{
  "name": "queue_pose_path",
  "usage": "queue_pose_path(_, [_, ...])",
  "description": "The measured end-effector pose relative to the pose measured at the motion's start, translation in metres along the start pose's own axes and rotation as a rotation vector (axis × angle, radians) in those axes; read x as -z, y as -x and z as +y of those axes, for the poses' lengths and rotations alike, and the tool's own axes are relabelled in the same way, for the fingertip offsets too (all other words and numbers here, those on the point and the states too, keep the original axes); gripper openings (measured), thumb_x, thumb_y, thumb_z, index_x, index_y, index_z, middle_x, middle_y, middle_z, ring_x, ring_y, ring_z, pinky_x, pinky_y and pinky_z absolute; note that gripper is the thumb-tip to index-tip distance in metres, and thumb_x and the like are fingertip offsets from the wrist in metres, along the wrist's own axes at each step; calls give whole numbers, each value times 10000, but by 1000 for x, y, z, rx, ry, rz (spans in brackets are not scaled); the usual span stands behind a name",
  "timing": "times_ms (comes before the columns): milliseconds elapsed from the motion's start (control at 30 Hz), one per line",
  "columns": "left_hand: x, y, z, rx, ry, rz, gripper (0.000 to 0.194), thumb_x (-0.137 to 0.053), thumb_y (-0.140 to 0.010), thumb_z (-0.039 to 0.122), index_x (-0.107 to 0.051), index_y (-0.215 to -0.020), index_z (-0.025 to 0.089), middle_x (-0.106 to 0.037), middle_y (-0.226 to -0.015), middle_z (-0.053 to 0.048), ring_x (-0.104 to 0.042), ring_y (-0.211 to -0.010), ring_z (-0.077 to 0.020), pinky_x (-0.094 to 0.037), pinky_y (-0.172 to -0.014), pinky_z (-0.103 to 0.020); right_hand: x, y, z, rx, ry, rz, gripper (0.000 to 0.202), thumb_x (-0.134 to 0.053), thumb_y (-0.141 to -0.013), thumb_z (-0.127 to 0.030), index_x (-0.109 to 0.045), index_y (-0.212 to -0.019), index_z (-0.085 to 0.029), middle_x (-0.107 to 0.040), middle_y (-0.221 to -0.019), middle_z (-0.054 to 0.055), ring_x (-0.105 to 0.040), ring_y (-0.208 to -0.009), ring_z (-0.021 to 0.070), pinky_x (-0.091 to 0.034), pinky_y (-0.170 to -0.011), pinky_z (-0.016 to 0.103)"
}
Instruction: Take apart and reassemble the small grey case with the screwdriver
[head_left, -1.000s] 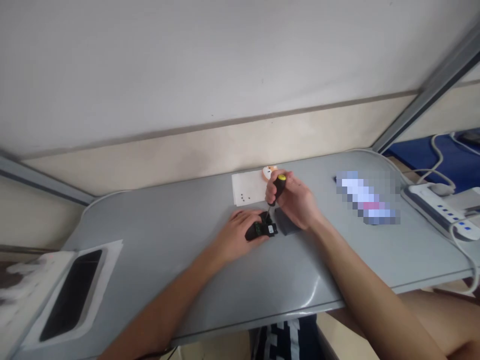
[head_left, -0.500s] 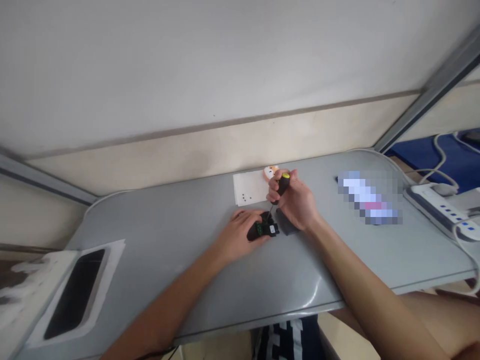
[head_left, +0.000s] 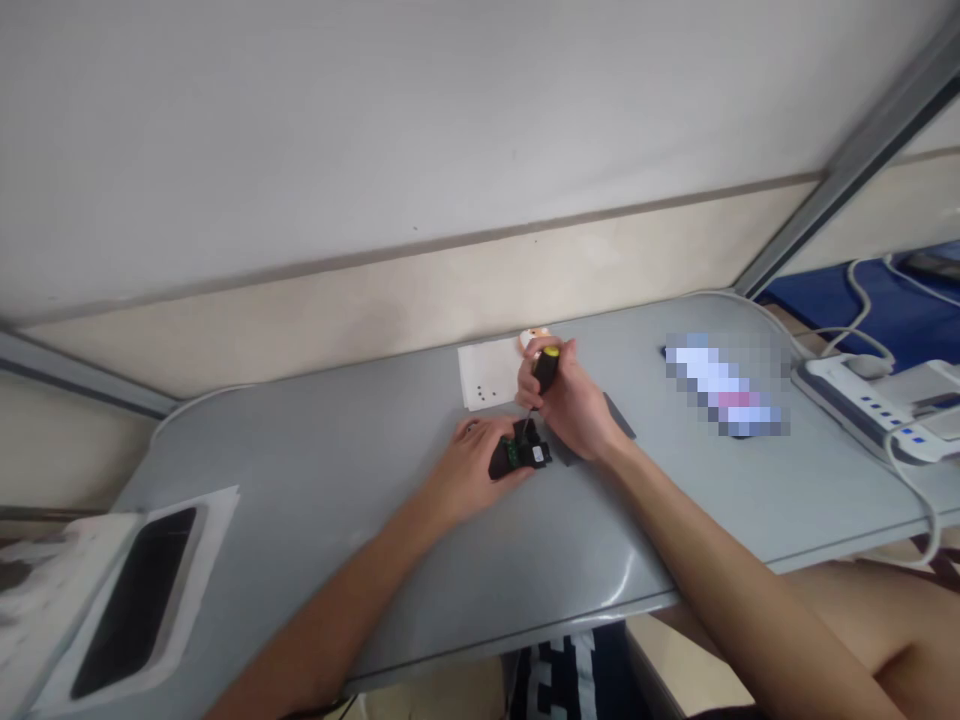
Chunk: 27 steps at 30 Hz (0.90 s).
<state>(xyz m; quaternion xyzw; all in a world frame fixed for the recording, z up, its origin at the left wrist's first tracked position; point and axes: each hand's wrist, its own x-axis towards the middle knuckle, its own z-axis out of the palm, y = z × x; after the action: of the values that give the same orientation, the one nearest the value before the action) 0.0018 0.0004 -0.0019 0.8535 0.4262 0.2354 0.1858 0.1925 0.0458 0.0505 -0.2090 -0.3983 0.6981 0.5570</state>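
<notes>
My left hand [head_left: 474, 462] is closed round a small black device [head_left: 537, 455] with a green circuit board and a white label, resting on the grey table. My right hand [head_left: 564, 398] grips a screwdriver [head_left: 547, 368] by its black handle with a yellow end. The thin shaft points down into the device, near the fingers of my left hand; its very tip is hard to make out. Partly hidden under my right hand is a flat dark grey piece [head_left: 619, 416]. Just behind lies white paper [head_left: 487, 372] bearing several tiny dark screws [head_left: 481, 393].
An orange-and-white animal figure [head_left: 533, 339] sits by the paper. To the right lie a phone with a pixelated screen [head_left: 724, 388] and a white power strip [head_left: 874, 410] with cables. At the left, a black phone [head_left: 139, 600] rests on white sheets. A wall closes off the back.
The whole view has shifted slightly. My right hand and the screwdriver have turned a little, and more of the dark grey piece shows beside the wrist. My left hand keeps its hold.
</notes>
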Motion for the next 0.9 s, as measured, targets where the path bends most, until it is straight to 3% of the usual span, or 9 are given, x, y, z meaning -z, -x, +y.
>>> queue_pose_path(167, [2, 0, 2, 5, 4, 3, 477, -785, -897, 377, -576, -1308, 251, -693, -1361, -91, -657, -1238, -303, -420, -1155, -528, -4, 1, -8, 42, 9, 64, 485, -477, -967, -745, -574, -903, -274, -358, -716, -16, -335, -599, 152, -373, -570, 292])
queue_pose_path(300, [4, -1, 5, -6, 5, -2, 478, -730, -940, 395, -551, -1359, 250, -714, -1316, -87, -661, -1227, -300, -418, -1145, -518, -5, 2, -8, 29, 42, 36, 464, -480, -983, -717, -571, -897, -270, -360, -717, -16, -329, -604, 153, -370, -570, 293])
queue_pose_path(900, [4, -1, 5, -8, -32, 0, 431, -735, -935, 403, -558, -1292, 237, -731, -1262, -86, -675, -1197, -303, -402, -1126, -519, -9, 6, -3, 52, 16, -13, 411, -466, -1031, -633, -609, -895, -272, -388, -707, -9, -323, -609, 154, -320, -597, 302])
